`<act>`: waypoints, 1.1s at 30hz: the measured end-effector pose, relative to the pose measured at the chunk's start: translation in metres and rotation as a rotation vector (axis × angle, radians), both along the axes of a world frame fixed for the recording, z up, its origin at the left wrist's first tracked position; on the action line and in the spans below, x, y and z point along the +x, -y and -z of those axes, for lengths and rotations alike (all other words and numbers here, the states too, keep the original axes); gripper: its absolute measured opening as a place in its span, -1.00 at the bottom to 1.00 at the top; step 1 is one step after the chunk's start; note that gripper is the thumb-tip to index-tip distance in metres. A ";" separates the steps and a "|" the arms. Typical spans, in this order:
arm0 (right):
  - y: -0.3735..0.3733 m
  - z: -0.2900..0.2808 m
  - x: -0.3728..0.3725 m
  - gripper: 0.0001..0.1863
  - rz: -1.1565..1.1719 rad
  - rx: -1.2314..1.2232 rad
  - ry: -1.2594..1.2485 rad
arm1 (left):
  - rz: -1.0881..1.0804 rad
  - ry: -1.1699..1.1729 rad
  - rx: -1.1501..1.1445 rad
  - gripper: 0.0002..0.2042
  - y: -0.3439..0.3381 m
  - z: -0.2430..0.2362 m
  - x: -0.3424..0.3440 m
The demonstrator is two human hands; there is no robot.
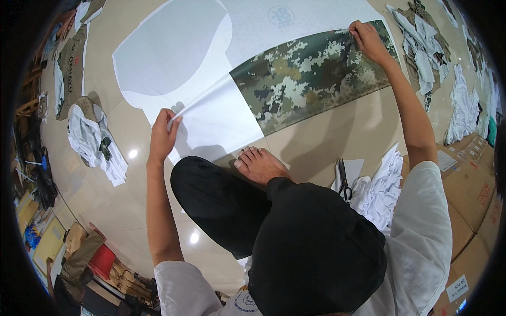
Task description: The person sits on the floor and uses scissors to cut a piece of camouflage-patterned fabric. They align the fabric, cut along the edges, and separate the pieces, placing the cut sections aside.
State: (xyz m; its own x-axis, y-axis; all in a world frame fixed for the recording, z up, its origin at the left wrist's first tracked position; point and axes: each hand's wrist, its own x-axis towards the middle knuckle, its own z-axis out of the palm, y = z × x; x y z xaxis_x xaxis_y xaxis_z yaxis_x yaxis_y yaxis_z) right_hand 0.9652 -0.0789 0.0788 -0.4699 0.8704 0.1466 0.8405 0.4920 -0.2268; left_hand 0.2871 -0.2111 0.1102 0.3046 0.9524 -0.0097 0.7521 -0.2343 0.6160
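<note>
A long strip of camouflage fabric (311,76) lies on the tiled floor, joined to a white fabric piece (216,118) on its left. My left hand (163,134) pinches the near left corner of the white piece and lifts it slightly. My right hand (366,39) grips the far right top edge of the camouflage strip. I crouch over it, with a bare foot (258,164) resting on the fabric's near edge. A larger white cut shape (174,47) lies flat on the floor beyond.
Black scissors (342,181) lie by a heap of white scraps (379,189) at my right. Cardboard boxes (469,195) line the right edge. Fabric piles (421,47) sit at the far right, white scraps (95,142) at the left, a red tub (101,260) at the lower left.
</note>
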 end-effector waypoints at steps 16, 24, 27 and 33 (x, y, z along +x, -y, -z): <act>-0.002 0.020 0.002 -0.89 0.069 0.010 0.037 | -0.110 -0.183 -0.072 -0.68 -0.039 0.030 -0.008; -0.005 0.022 0.002 -0.89 0.090 0.029 0.039 | -0.199 -0.056 -0.112 -0.70 -0.042 0.041 -0.015; -0.005 0.021 -0.001 -0.88 0.079 0.045 0.039 | -0.220 -0.059 -0.110 -0.71 -0.042 0.045 -0.021; -0.003 0.019 0.000 -0.87 0.091 0.062 0.061 | -0.228 -0.138 -0.083 -0.72 -0.043 0.045 -0.023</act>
State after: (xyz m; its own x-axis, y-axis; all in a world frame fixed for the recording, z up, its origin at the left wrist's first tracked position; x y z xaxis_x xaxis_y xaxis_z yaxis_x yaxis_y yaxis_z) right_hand 0.9655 -0.0762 0.0601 -0.3987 0.9001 0.1755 0.8938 0.4242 -0.1456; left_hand 0.2642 -0.1684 0.0656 0.0728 0.9904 -0.1175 0.8575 -0.0020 0.5145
